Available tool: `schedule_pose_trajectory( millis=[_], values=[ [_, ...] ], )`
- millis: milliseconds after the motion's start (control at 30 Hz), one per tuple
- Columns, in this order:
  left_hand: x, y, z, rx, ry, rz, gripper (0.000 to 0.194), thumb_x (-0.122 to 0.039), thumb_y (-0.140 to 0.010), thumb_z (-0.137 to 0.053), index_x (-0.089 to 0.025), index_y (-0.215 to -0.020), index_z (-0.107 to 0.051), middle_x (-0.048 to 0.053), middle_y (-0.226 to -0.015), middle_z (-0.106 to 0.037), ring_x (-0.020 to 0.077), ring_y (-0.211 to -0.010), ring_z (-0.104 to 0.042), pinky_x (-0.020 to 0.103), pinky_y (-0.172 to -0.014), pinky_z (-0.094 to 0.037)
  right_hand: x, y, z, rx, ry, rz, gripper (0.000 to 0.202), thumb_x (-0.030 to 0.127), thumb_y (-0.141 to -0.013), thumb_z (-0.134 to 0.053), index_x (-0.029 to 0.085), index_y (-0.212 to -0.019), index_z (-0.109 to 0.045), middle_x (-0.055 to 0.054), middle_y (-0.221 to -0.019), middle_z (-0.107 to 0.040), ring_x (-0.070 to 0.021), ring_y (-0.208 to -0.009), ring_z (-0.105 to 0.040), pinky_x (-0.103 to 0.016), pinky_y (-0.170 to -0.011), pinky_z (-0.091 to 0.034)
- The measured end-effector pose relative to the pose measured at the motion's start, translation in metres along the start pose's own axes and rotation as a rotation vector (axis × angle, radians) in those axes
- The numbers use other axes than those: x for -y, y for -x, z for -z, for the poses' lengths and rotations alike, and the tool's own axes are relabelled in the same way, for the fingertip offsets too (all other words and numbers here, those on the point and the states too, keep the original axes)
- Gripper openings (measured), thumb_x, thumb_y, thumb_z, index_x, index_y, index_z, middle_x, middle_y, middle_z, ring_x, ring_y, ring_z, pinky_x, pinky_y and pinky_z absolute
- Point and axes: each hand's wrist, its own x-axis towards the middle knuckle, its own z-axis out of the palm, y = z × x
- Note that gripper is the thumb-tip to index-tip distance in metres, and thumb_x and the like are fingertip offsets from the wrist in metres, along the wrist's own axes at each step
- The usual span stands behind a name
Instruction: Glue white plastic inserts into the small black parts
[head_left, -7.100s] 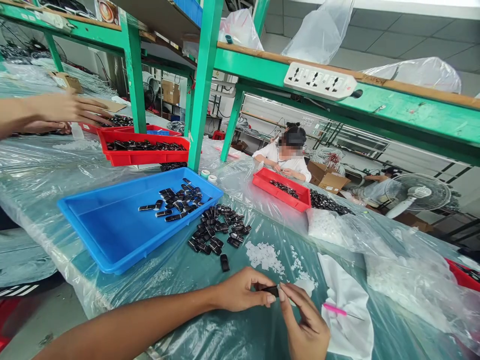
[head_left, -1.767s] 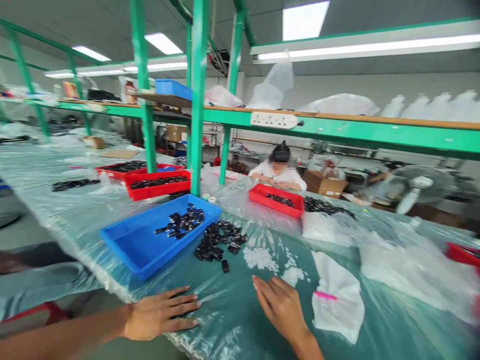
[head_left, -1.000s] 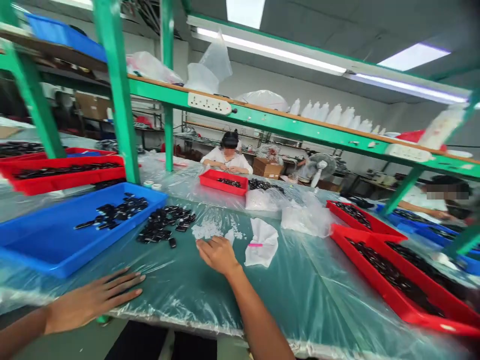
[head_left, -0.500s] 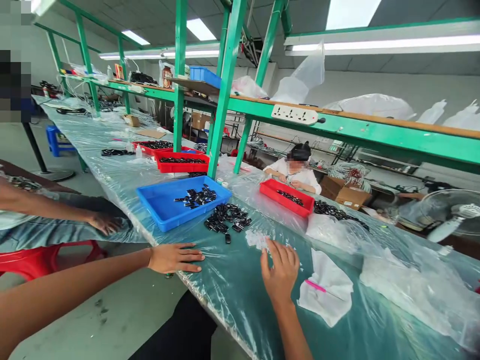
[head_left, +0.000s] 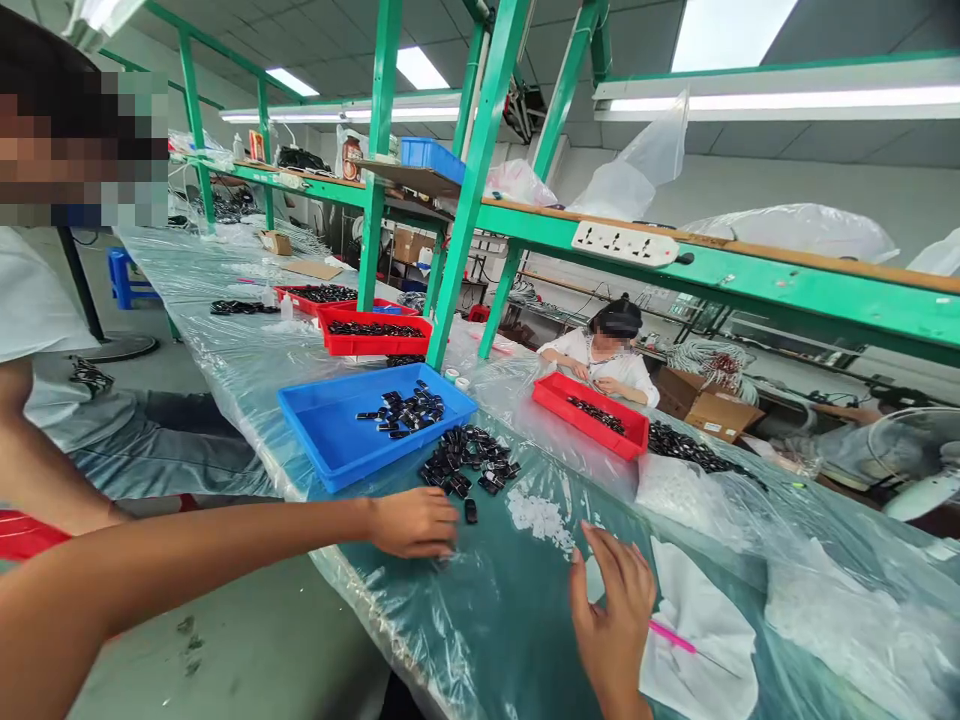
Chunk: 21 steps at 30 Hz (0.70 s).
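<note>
My left hand is over the green table just left of a single black connector-like piece. Its fingers are bent down and the tips are smeared, so what is under them is hidden. Behind it lies a heap of small black pieces with metallic ends. My right hand has its fingers curved and apart, beside a scatter of tiny white bits, and nothing shows in its grip. By its wrist, a pink-handled pick with a thin metal shaft lies on a white cloth-like sheet.
A blue tray with black pieces stands behind my left hand. Red trays are farther back, another red tray beyond the heap. Clear plastic bags lie right. Green posts rise from the table. One person sits left, another opposite.
My left hand has come off its flat rest near the table edge and moved right, fingers now bent. My right hand is lifted a little, fingers curved. The view has shifted; the person at left leans in.
</note>
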Motion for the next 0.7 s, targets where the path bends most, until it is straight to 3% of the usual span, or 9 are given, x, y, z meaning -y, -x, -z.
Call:
schedule_pose_trajectory(
  millis=[100, 233, 367, 500, 700],
  values=[
    [0.022, -0.045, -0.006, -0.063, -0.029, 0.131, 0.031, -0.032, -0.091, -0.042, -0.020, -0.117, -0.054, 0.013, -0.115, -0.058, 0.0254, -0.105, -0.053, 0.038, -0.094, -0.035, -0.001, -0.011, 0.007, -0.028, -0.027, -0.022, 0.029, 0.018, -0.084, -0.054, 0.018, -0.113, -0.056, -0.011, -0.105, -0.062, -0.0242, -0.099, -0.054, -0.048, -0.090, -0.039],
    [0.052, -0.101, -0.030, -0.101, -0.028, 0.290, 0.050, -0.039, -0.090, -0.043, -0.018, -0.135, -0.037, 0.017, -0.136, -0.041, 0.0324, -0.122, -0.040, 0.045, -0.097, -0.031, -0.010, -0.024, 0.010, -0.018, -0.045, 0.015, 0.030, 0.015, -0.083, -0.056, 0.016, -0.112, -0.058, -0.011, -0.102, -0.063, -0.0250, -0.096, -0.055, -0.046, -0.084, -0.042],
    [0.071, -0.133, -0.057, -0.058, 0.011, 0.358, 0.052, -0.040, -0.091, -0.040, -0.020, -0.138, -0.032, 0.017, -0.143, -0.031, 0.0346, -0.130, -0.029, 0.054, -0.101, -0.022, -0.025, -0.027, 0.011, 0.023, -0.048, 0.156, 0.029, 0.007, -0.081, -0.054, 0.018, -0.106, -0.061, -0.008, -0.096, -0.064, -0.0215, -0.090, -0.057, -0.046, -0.084, -0.043],
    [0.081, -0.126, -0.062, -0.010, 0.055, 0.357, 0.045, -0.036, -0.091, -0.042, -0.021, -0.133, -0.041, 0.014, -0.138, -0.041, 0.0322, -0.129, -0.033, 0.053, -0.102, -0.023, -0.042, -0.021, 0.016, 0.071, -0.020, 0.227, 0.033, 0.003, -0.078, -0.054, 0.019, -0.105, -0.063, -0.007, -0.095, -0.065, -0.0210, -0.089, -0.058, -0.045, -0.082, -0.045],
    [0.082, -0.079, -0.039, -0.005, 0.124, 0.312, 0.041, -0.035, -0.086, -0.051, -0.024, -0.126, -0.050, 0.011, -0.135, -0.046, 0.0287, -0.123, -0.042, 0.049, -0.104, -0.022, -0.068, -0.009, 0.023, 0.090, 0.089, 0.260, 0.029, 0.005, -0.078, -0.055, 0.018, -0.102, -0.064, -0.008, -0.092, -0.066, -0.0223, -0.085, -0.060, -0.044, -0.078, -0.045]
  ],
)
